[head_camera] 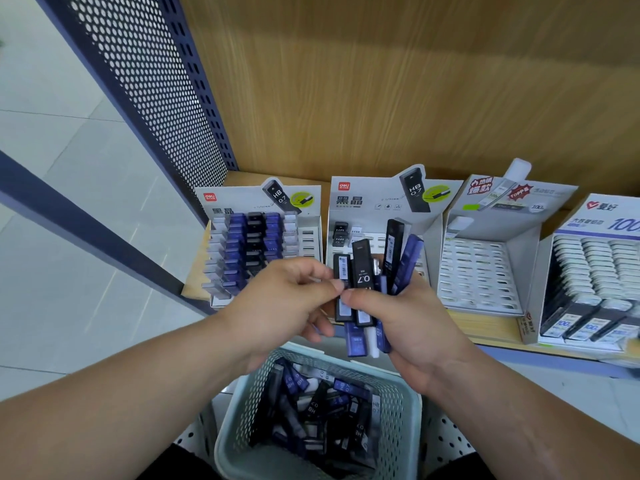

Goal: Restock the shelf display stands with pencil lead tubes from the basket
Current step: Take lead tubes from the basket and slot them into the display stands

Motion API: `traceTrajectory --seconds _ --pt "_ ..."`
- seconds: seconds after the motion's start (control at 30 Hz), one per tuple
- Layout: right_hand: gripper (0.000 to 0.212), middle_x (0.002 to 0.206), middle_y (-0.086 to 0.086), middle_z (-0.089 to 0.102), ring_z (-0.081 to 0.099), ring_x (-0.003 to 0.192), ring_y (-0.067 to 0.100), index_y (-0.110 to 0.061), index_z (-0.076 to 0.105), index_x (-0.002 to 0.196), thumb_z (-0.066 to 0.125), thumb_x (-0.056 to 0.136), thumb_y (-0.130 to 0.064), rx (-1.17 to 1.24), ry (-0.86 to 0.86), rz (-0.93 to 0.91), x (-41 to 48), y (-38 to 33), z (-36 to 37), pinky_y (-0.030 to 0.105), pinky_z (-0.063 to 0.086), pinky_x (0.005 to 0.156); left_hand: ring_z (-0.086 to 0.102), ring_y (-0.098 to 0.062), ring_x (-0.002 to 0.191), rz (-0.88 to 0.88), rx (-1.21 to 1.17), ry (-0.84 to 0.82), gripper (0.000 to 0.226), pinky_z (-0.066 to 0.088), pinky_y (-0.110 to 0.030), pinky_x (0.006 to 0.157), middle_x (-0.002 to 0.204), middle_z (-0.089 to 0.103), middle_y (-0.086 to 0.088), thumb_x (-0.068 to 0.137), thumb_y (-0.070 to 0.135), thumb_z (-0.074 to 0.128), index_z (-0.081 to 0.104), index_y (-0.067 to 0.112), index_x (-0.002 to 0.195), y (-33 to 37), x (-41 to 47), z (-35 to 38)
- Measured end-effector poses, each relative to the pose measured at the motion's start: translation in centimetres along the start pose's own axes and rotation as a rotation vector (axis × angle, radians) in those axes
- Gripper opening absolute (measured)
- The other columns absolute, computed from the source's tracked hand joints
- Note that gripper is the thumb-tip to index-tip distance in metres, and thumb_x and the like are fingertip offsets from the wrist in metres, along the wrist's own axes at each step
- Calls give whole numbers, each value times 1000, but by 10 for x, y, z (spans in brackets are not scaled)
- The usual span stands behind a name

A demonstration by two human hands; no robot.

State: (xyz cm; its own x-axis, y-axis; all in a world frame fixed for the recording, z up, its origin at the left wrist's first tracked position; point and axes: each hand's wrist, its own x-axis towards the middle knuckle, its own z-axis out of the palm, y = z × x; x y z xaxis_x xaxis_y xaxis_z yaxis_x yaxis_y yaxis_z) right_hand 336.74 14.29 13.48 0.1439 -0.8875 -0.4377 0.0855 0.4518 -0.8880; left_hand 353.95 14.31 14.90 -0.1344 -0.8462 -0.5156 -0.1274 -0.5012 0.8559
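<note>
A pale wooden shelf board [491, 329] is being viewed from above, backed by a wood-grain back panel [381, 81] across the upper right of the frame. At the upper left a dark blue perforated side panel [138, 81] is being shown, with pale floor tiles [52, 168] beyond it down the left side. Four cardboard displays are being carried by the board in a row. These are a left stand [242, 206] packed with blue, black and clear tubes, a middle stand [367, 199] with a few black tubes at its upper left, a white stand [481, 271] holding one white tube, and a box [595, 223] of white-capped packs at the right edge.

At the frame's centre a bundle of tubes [391, 258] is being gripped by the right hand [415, 327], fingers curled round it and thumb laid across the front. The tubes are being held fanned, with their long axes running roughly up and down the frame. Their upper ends are leaning to the upper right over the middle stand, and their lower ends are pointing down at the basket [235, 410]. The leftmost black tube [343, 306] is being pinched between thumb and forefinger of the left hand [280, 306]. At the bottom centre, loose tubes [311, 407] are being held in the pale mesh basket, jumbled in all directions.
</note>
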Motion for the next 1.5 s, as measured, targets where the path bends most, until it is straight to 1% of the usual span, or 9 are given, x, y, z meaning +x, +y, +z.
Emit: traceTrajectory --seconds 0.2,0.33,0.47,0.67,0.87,1.07,1.27,1.43,1.5 --pt "33 106 9 78 74 100 25 -7 71 115 73 84 4 16 -35 28 -2 2 0 40 56 88 65 -23 59 -17 -48 -20 4 54 -32 53 68 66 -10 95 7 64 62 3 96 4 -2 -2" --pt "30 108 18 76 74 95 31 -5 74 112 73 83 -2 231 -77 68 -3 -1 -5 36 60 76 62 -24 57 10 -212 5 33 54 -33 55 67 64 -9 94 2 63 52 21 119 10 -2 2" --pt "27 109 19 75 74 97 32 -7 77 106 75 80 -4 292 -82 72 -7 -2 -13 35 61 75 64 -23 59 150 -140 -16 19 58 -36 61 69 64 -9 92 1 65 67 15 103 10 -1 9" --pt "30 110 16 76 74 102 31 -6 74 113 73 84 2 317 -19 109 -15 -3 -29 35 61 75 62 -18 66 224 -30 -4 28 59 -34 73 76 63 -3 70 2 86 77 19 89 5 -4 25" --pt "35 112 9 77 74 104 25 -9 70 120 71 86 2 309 38 94 -26 -2 -49 32 60 79 64 -15 71 208 -1 -74 57 58 -28 73 76 67 4 50 19 90 73 15 104 7 4 32" --pt "31 106 8 78 76 92 21 -11 72 114 72 85 2 301 100 108 -32 -4 -67 31 60 72 71 -27 64 218 -13 -9 25 60 -33 59 73 71 -16 65 32 79 78 15 83 18 19 32" --pt "27 94 14 76 72 78 21 -5 72 108 73 83 5 322 126 126 -34 -8 -74 33 61 68 71 -20 60 276 194 147 12 54 -23 51 68 70 -14 88 19 74 75 20 76 19 48 22" --pt "33 99 8 78 74 89 20 -11 72 111 77 81 2 266 119 131 -32 -9 -77 38 58 83 75 -21 72 295 360 291 17 61 -56 60 71 72 -1 94 27 67 67 28 77 16 80 9" --pt "33 99 8 78 74 92 22 -11 72 111 77 81 2 253 107 149 -33 -9 -80 40 58 86 74 -15 69 331 494 312 18 61 -54 60 70 72 6 94 26 68 66 33 78 14 88 4"
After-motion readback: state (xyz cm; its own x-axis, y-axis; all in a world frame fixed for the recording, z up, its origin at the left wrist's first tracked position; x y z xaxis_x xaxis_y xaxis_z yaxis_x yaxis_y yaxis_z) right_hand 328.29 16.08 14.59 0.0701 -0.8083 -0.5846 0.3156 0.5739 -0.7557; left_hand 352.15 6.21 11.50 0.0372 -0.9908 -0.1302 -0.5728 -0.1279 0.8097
